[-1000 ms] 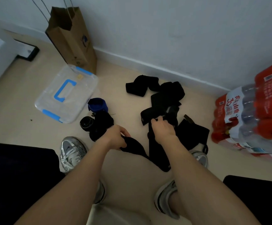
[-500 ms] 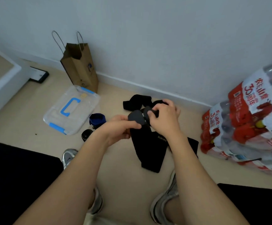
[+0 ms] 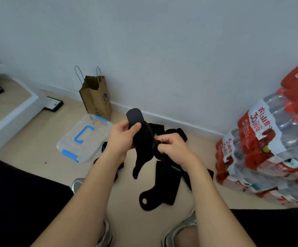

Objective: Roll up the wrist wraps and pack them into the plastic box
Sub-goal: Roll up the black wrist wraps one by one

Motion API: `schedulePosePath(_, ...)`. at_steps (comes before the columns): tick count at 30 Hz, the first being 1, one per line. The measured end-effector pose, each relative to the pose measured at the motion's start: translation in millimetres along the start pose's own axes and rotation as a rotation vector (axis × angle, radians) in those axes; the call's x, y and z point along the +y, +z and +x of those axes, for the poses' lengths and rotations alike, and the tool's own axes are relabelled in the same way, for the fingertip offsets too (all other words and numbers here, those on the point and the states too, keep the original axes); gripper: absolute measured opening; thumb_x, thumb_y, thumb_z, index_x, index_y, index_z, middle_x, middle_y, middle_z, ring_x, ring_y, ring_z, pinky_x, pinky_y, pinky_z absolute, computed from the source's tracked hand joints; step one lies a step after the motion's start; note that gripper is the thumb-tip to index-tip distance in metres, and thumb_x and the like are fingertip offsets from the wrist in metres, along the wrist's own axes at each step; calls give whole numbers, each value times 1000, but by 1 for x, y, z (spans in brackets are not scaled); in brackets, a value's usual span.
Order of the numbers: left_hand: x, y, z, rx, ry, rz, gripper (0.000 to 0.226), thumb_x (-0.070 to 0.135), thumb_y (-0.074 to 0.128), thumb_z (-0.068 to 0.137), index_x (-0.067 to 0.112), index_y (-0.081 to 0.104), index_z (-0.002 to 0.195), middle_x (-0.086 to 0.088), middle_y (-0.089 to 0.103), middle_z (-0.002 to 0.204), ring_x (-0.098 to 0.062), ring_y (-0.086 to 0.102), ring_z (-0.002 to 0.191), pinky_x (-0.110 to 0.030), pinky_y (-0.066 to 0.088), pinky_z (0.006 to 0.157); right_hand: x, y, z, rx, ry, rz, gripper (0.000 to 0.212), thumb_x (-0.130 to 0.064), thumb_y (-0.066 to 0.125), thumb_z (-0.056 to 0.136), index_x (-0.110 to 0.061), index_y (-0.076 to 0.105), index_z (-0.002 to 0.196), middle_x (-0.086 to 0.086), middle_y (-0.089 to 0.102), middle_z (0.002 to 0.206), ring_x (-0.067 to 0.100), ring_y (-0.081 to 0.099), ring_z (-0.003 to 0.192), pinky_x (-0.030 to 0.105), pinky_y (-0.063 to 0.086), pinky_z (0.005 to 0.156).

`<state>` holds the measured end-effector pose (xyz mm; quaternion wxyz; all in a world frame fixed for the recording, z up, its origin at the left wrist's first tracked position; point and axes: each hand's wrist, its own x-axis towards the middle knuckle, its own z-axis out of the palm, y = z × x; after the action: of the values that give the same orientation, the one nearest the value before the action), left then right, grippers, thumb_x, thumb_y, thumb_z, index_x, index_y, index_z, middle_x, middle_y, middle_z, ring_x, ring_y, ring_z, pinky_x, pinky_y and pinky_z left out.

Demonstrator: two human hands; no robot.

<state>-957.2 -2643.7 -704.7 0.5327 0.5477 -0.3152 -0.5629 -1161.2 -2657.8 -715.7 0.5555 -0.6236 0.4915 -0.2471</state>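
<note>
Shrink-wrapped packs of water bottles with red labels [image 3: 269, 148] are stacked at the right wall. A clear plastic box with blue handle and latches [image 3: 84, 139] lies lid-on on the beige floor [image 3: 37, 154], just before a brown paper bag [image 3: 96, 98]. A long black fabric wrist wrap [image 3: 142, 139] hangs in the air between both hands, right of the box. The left hand [image 3: 121, 138] has its grip curled round the upper strap, thumb on top; the right hand [image 3: 173, 148] has its grip pinching a rolled end.

Lidded plastic box [image 3: 84, 138], paper bag [image 3: 96, 98] behind, open floor [image 3: 36, 148] alongside
</note>
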Motion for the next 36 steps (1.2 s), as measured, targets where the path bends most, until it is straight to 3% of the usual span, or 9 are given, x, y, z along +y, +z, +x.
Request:
schedulePosePath(3,7,0,-1,105,-87,-216,14,17,65,108,8,75,114,-11,83,105,-27,81,99,-32,65,69,7,9,-1,-168,107,-12,27,-34,67,64,-22,83,83,3,77,76,11,73,70,24,56,65)
schedulePosePath(5,9,-2,-3,97,-174,-290,20,26,68,107,7,73,111,-14,82,107,-27,82,96,-34,65,70,5,15,3,-134,129,25,30,-36,70,68,-20,84,89,5,80,81,16,77,75,28,59,69)
schedulePosePath(10,-4,-6,-16,-321,-356,82,42,59,64,101,27,82,120,-9,82,110,-23,80,94,-34,63,79,-9,21,13,89,59,189,24,-42,76,81,-30,83,100,1,83,95,18,82,90,36,64,80)
schedulePosePath(16,-18,-14,-10,-407,-296,89,30,26,60,106,22,77,130,-15,77,127,-26,75,106,-41,61,91,-3,20,12,205,75,277,16,-32,76,95,-28,81,109,-2,84,104,17,81,99,38,64,88)
schedulePosePath(22,-24,-11,-9,-466,-208,107,40,7,55,95,8,74,130,-34,68,131,-49,69,119,-56,55,105,-7,17,14,302,134,457,18,-34,70,98,-30,77,115,-2,84,108,21,80,106,42,64,90)
schedulePosePath(28,-23,1,-9,-216,-132,173,37,-2,46,110,15,70,133,-17,79,120,-36,75,115,-50,59,103,-9,-2,9,309,124,423,20,-33,84,89,-26,82,107,10,83,101,29,82,95,42,65,81)
schedulePosePath(30,-24,2,-8,-137,-146,77,38,0,44,112,17,66,139,-19,77,125,-35,75,113,-49,62,91,-10,-8,7,286,106,393,24,-39,87,85,-27,83,105,11,83,99,30,82,91,39,64,76)
schedulePosePath(33,-23,3,-8,-147,-162,-73,40,-2,38,113,11,63,142,-28,70,130,-32,68,96,-40,53,68,-11,-10,5,265,18,330,21,-41,84,87,-33,84,106,7,84,99,26,82,93,36,64,76)
schedulePosePath(36,-22,2,-7,-200,-177,-147,46,-6,38,111,16,62,144,-21,73,132,-35,75,106,-41,62,75,-9,-6,6,173,-35,213,18,-32,75,96,-36,82,113,2,84,99,21,82,94,31,64,79)
